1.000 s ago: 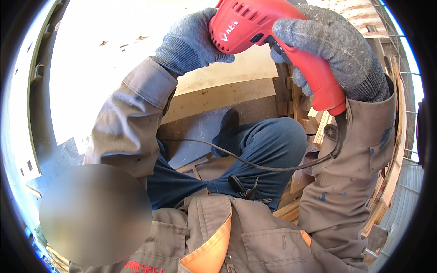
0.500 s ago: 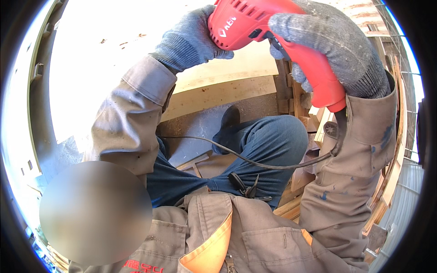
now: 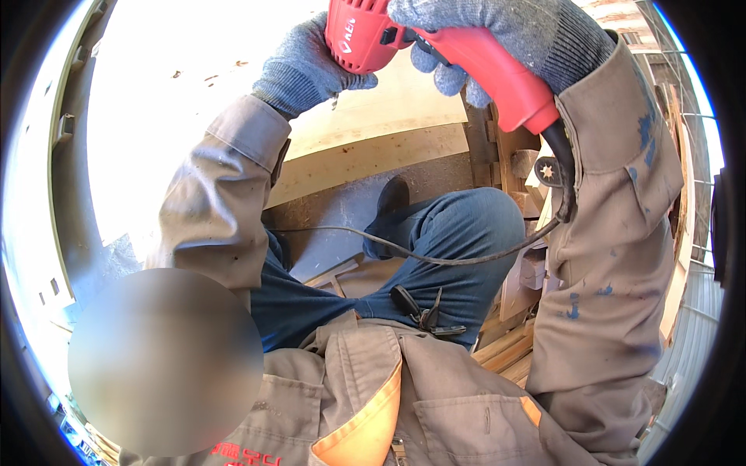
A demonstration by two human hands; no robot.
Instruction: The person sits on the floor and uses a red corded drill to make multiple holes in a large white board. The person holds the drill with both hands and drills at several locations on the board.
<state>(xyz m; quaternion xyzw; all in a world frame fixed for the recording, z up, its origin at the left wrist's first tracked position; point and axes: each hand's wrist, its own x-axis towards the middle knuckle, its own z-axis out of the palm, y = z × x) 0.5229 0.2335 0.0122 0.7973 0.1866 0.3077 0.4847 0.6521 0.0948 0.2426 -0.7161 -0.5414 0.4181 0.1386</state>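
Both my hands, in grey knit gloves, are on a red corded power drill (image 3: 493,74) at the top of the view. My right hand (image 3: 505,27) wraps round its pistol grip, with fingers near the black trigger. My left hand (image 3: 307,66) holds the rounded, vented end of the motor housing. The drill's working end lies beyond the upper edge and cannot be seen. Its black power cord (image 3: 458,258) leaves the grip, loops down beside my right sleeve and crosses over my knee to the left.
A pale board (image 3: 381,105) lies under the drill, glaring white at the left. Wood offcuts (image 3: 509,353) are stacked to the right of my leg, near a wire mesh (image 3: 695,179). Keys (image 3: 427,314) hang at my waist. A blurred round patch hides the lower left.
The drill and both hands have shifted left and slightly up, my right hand farther than my left. The cord has moved along with the grip. Both hands keep their hold.
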